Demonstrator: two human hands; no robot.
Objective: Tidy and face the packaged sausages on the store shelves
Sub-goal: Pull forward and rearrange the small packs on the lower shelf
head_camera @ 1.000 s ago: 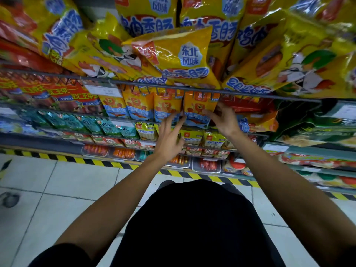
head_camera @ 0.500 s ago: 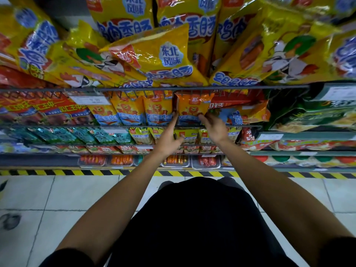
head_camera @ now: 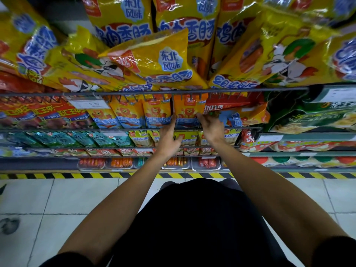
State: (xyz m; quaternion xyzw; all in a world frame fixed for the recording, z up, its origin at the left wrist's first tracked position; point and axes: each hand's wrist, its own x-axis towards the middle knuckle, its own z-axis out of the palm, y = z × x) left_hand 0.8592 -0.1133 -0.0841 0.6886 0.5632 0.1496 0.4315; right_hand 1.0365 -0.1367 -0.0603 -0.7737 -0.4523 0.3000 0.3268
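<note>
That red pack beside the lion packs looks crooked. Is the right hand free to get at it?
Probably yes: the right hand is beside the red pack, with nothing between them.

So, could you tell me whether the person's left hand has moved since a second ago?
Yes. The left hand has risen along the shelves; its fingertips now touch the orange lion-printed sausage packet under the grey wire rail.

Across frame centre, tiered wire shelves [head_camera: 192, 92] stacked with yellow sausage bags [head_camera: 154, 60] above, orange lion packs [head_camera: 156, 112] beneath, trays [head_camera: 120, 163] lowest.
</note>
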